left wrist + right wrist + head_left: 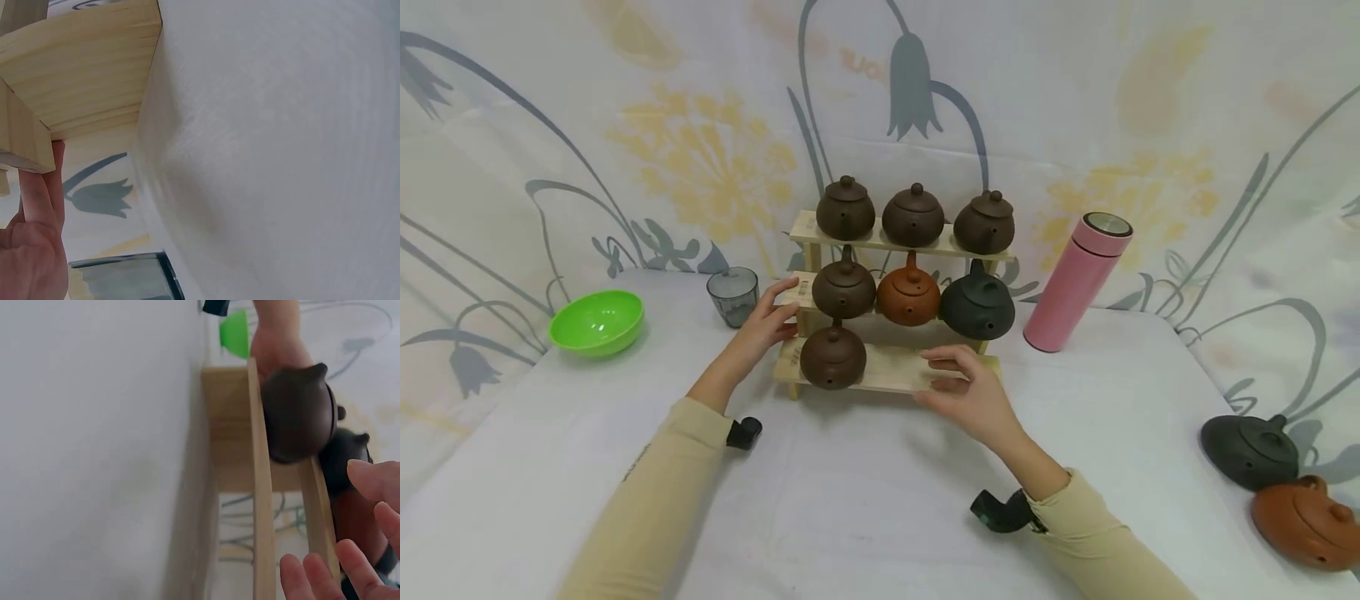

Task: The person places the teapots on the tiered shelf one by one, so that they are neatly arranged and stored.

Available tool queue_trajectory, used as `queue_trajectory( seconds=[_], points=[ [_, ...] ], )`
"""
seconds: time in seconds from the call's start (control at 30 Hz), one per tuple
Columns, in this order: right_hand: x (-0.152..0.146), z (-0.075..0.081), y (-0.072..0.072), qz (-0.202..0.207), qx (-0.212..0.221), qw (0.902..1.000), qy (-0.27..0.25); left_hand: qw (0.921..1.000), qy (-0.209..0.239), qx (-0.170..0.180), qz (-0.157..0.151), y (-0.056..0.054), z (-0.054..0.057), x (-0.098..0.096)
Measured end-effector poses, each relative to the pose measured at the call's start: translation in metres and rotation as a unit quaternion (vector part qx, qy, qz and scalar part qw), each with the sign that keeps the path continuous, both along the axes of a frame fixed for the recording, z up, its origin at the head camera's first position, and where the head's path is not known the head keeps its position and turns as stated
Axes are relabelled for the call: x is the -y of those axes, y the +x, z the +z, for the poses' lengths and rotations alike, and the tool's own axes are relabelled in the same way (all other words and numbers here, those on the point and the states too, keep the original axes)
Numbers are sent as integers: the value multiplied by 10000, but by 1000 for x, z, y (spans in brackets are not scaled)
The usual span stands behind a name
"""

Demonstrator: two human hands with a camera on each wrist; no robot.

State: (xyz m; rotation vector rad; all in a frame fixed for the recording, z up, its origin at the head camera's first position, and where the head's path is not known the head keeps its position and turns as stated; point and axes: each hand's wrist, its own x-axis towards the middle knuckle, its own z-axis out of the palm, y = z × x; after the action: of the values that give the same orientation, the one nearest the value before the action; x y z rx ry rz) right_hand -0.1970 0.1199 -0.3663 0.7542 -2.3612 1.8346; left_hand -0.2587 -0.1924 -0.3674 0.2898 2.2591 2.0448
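A three-tier wooden display stand (pixel 887 379) holds several teapots. Against the left end of its middle tier rests my left hand (pixel 763 321), its fingers extended; in the left wrist view part of them passes behind a board. My right hand (pixel 970 396), fingers parted and holding nothing, hovers at the right part of the bottom tier. On that tier's left sits a dark brown teapot (pixel 832 358). The middle tier carries a brown teapot (pixel 844 290), an orange-brown teapot (pixel 908 296) and a black teapot (pixel 977 304). Along the top stand three dark brown teapots (pixel 913 218).
A green bowl (pixel 597 323) and a grey glass (pixel 733 296) stand left of the stand. To its right is a pink thermos (pixel 1075 283). At the table's right edge lie another black teapot (pixel 1247 450) and an orange-brown teapot (pixel 1303 523).
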Motion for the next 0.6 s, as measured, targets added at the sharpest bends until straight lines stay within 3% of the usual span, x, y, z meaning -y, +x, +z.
queue_trajectory(
  seconds=[0.2,0.3,0.4,0.5,0.6],
  points=[
    [-44,-3,8,-579,-518,9966,287,10000,5,0,-36,1,2,1],
    [-64,5,17,-990,-832,9904,491,10000,4,-10,-67,2,3,1],
    [-90,6,19,-1464,-1041,9814,678,10000,12,-18,-74,3,4,1],
    [-132,-12,8,-1965,-1233,9692,824,10000,28,-2,-83,2,3,2],
    [-169,-18,5,-2611,-1037,9552,930,10000,10,36,-88,1,2,1]
  ],
)
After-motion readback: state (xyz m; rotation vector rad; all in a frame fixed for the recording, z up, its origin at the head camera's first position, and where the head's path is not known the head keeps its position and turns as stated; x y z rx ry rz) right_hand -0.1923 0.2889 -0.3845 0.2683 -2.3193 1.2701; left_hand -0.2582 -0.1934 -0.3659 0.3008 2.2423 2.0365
